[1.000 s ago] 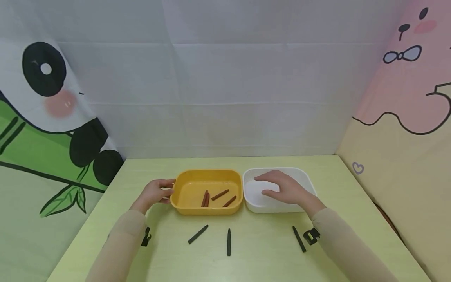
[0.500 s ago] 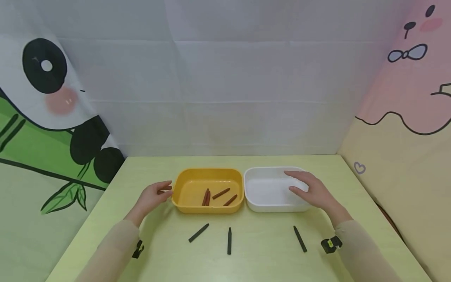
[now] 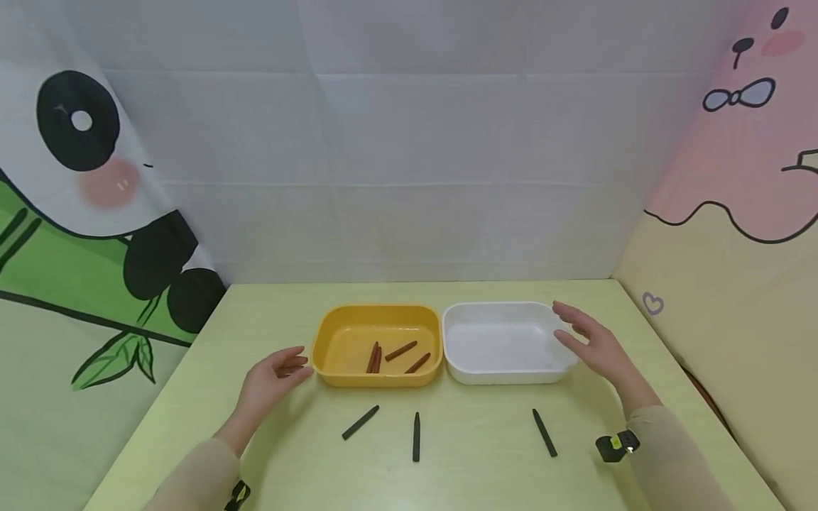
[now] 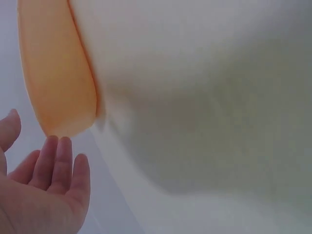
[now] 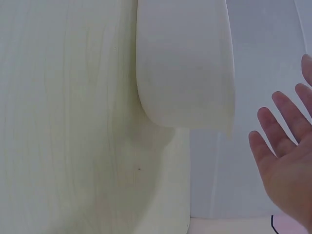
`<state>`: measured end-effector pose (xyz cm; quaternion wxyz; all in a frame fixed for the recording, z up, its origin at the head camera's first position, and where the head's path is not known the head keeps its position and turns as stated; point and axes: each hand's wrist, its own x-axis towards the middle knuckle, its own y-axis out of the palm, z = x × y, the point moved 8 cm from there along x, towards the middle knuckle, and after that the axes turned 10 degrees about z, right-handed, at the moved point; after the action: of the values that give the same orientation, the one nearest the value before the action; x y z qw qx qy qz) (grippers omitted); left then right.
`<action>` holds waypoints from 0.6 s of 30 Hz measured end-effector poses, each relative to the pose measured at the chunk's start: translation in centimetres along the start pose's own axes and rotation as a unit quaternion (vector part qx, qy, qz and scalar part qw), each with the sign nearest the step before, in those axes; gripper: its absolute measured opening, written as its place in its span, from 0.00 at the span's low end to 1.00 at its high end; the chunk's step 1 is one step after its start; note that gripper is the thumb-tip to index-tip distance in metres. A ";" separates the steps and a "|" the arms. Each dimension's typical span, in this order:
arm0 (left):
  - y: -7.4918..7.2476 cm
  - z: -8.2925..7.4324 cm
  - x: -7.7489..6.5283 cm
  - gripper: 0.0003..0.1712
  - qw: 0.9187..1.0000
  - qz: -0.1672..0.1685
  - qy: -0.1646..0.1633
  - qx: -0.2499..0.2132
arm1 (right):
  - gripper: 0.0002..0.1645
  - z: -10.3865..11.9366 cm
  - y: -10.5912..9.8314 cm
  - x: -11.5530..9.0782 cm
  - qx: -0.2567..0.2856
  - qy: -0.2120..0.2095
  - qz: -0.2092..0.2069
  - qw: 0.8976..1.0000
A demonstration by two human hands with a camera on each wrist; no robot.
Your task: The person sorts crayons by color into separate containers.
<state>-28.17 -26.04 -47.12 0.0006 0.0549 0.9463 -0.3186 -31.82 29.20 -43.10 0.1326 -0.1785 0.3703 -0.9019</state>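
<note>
A yellow tray (image 3: 377, 381) holds several reddish-brown crayons (image 3: 401, 350) on its floor. Beside it, on the right, stands a white tray (image 3: 498, 344) with nothing in it. My left hand (image 3: 271, 383) is at the yellow tray's left side, fingers loosely bent and holding nothing. In the left wrist view its fingertips reach close to the corner of the yellow tray (image 4: 61, 73). My right hand (image 3: 594, 344) hovers by the white tray's right rim with fingers spread. The right wrist view shows those fingers apart from the white tray (image 5: 185, 63).
Three dark crayons lie on the table in front of the trays: a left crayon (image 3: 361, 422), a middle crayon (image 3: 416, 436) and a right crayon (image 3: 544, 433). A pale cloth backdrop (image 3: 409, 177) rises behind the table, with printed cloths at both sides.
My right hand has moved right, from over the white tray to its right rim. My left hand has drawn back slightly from the yellow tray's left side. Trays and crayons stay in place.
</note>
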 end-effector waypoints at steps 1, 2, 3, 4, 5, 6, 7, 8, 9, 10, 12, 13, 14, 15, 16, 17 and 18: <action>0.3 0.1 -0.2 0.35 1.000 -0.002 -0.006 -0.007 | 0.33 -0.3 -0.1 0.0 0.011 0.004 0.003 1.000; 0.5 0.2 -0.5 0.35 1.000 -0.004 -0.012 -0.015 | 0.34 -0.6 -0.1 -0.1 0.025 0.009 0.005 1.000; 0.8 0.3 -0.7 0.35 1.000 -0.007 -0.017 -0.023 | 0.34 -0.9 -0.2 -0.2 0.037 0.017 0.006 0.999; 1.0 0.3 -0.9 0.35 0.999 -0.011 -0.022 -0.029 | 0.35 -1.2 -0.3 -0.3 0.047 0.026 0.007 0.999; 1.2 0.3 -1.1 0.35 0.999 -0.016 -0.025 -0.035 | 0.35 -1.5 -0.4 -0.4 0.052 0.035 0.008 0.998; 1.4 0.3 -1.3 0.34 0.999 -0.021 -0.026 -0.037 | 0.35 -1.9 -0.3 -0.5 0.060 0.046 0.011 0.997; 1.6 0.2 -1.5 0.34 0.999 -0.026 -0.026 -0.038 | 0.36 -2.3 -0.3 -0.7 0.069 0.056 0.013 0.996; 1.8 0.2 -1.7 0.34 0.998 -0.032 -0.026 -0.040 | 0.36 -2.6 -0.3 -0.8 0.073 0.068 0.013 0.995; 1.9 0.1 -1.9 0.35 0.998 -0.038 -0.026 -0.038 | 0.37 -2.9 -0.3 -0.9 0.079 0.078 0.014 0.994; 2.1 -0.1 -2.1 0.35 0.998 -0.044 -0.022 -0.036 | 0.38 -3.2 -0.3 -1.0 0.085 0.087 0.016 0.993; 2.5 -0.3 -2.4 0.35 0.998 -0.056 -0.013 -0.033 | 0.39 -3.8 -0.2 -1.2 0.104 0.100 0.017 0.989; 2.7 -0.4 -2.6 0.35 0.997 -0.062 -0.009 -0.034 | 0.40 -4.1 -0.2 -1.3 0.112 0.105 0.016 0.988; 2.9 -0.5 -2.7 0.35 0.997 -0.068 -0.003 -0.036 | 0.40 -4.3 -0.2 -1.3 0.123 0.109 0.017 0.986; 3.1 -0.5 -2.9 0.34 0.997 -0.073 0.001 -0.039 | 0.41 -4.5 -0.2 -1.3 0.135 0.110 0.019 0.984; 3.3 -0.6 -3.1 0.34 0.996 -0.077 0.004 -0.041 | 0.41 -4.6 -0.1 -1.3 0.146 0.112 0.021 0.983; 3.5 -0.6 -3.2 0.33 0.996 -0.079 0.007 -0.044 | 0.41 -4.8 -0.1 -1.3 0.156 0.112 0.023 0.981; 3.8 -0.6 -3.4 0.33 0.996 -0.080 0.010 -0.047 | 0.41 -5.0 0.0 -1.3 0.167 0.112 0.026 0.979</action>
<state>-24.40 -23.05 -48.79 -0.0317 -0.0185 0.9615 -0.2722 -32.71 32.77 -46.66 0.1417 -0.0421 0.2310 -0.9617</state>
